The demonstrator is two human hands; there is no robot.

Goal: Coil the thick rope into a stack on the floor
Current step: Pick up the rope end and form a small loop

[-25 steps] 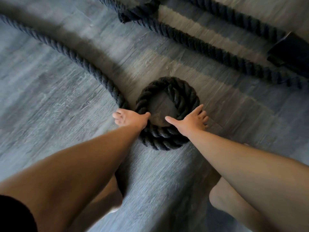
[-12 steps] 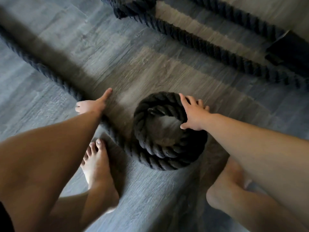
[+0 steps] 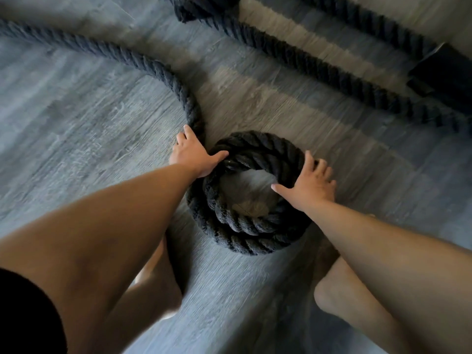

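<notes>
Resting flat with fingers spread, the right hand covers the right rim of the rope coil; the left hand, open-palmed, presses the loose strand just left of it.

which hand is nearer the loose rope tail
Left. The left hand touches the loose rope beside the coil; the right hand rests on the coil's opposite side.

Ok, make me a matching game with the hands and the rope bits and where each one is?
1 left hand
2 right hand
3 rope coil
4 loose rope

A trails away to the upper left
B on the coil's right rim
C stacked up in a ring
D where the loose rope joins the coil

Pairs: 1-D, 2-B, 3-C, 4-A
</notes>
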